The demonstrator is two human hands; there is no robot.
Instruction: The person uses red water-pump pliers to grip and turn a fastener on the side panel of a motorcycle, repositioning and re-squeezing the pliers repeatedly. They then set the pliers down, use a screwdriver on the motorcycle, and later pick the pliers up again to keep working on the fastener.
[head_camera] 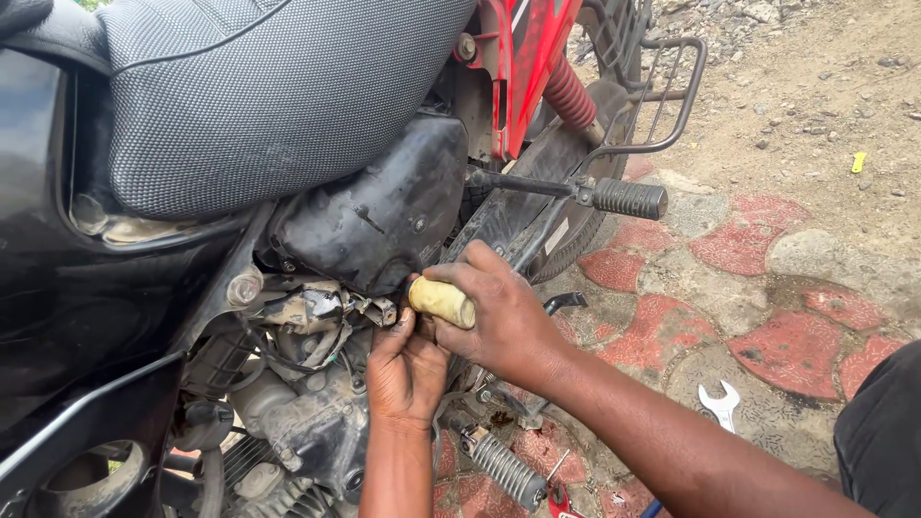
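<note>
Gripping firm: hard, light yellow tool handle [442,301] is wrapped by right hand [499,321] fingers; left hand [405,369] fingertips pinch nr its tip.

An open-air roadside repair spot: a motorcycle [288,192] stands partly stripped on red-and-grey patterned paving [767,326], a spanner [720,405] lies on the ground at near right, and bare dirt with gravel [815,86] stretches at far right.
</note>
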